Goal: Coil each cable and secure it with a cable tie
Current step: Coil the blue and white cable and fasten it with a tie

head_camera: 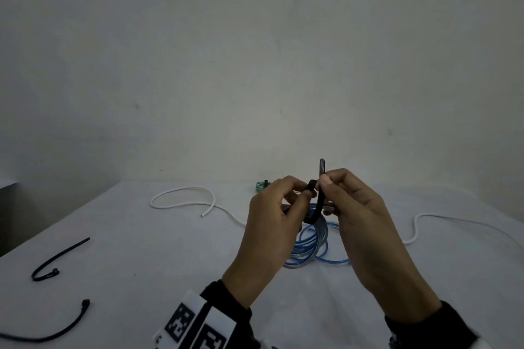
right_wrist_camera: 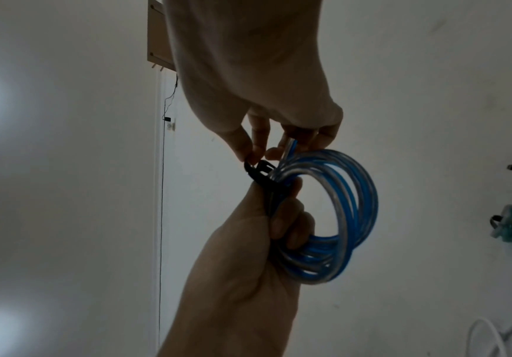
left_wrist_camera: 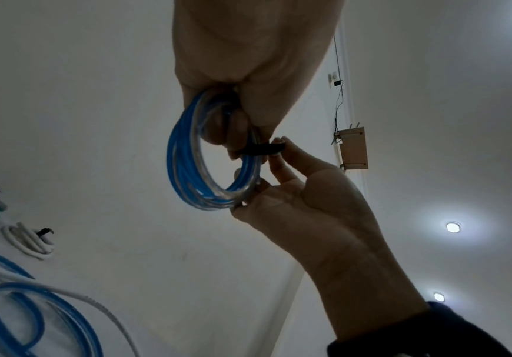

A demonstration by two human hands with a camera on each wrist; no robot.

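Observation:
A coil of blue and clear cable [left_wrist_camera: 184, 154] [right_wrist_camera: 355, 193] is held up above the table. My left hand [head_camera: 300, 195] grips the coil on one side, fingers curled through it. A black cable tie [head_camera: 320, 201] [left_wrist_camera: 258, 150] [right_wrist_camera: 260, 174] wraps round the bundle there. My right hand [head_camera: 326, 181] pinches the tie between thumb and forefinger, and the tie's tail sticks up above the fingers. In the head view blue loops [head_camera: 309, 246] show under both hands; I cannot tell the held coil from loose cable there.
A loose white cable [head_camera: 184, 193] runs across the white table [head_camera: 141, 278] and behind my hands to the right. Two spare black ties [head_camera: 56, 261] [head_camera: 71, 323] lie at the left. A tied green coil [head_camera: 259, 186] and a tied white coil [left_wrist_camera: 28, 241] lie by the wall. More blue cable [left_wrist_camera: 34, 314] lies on the table.

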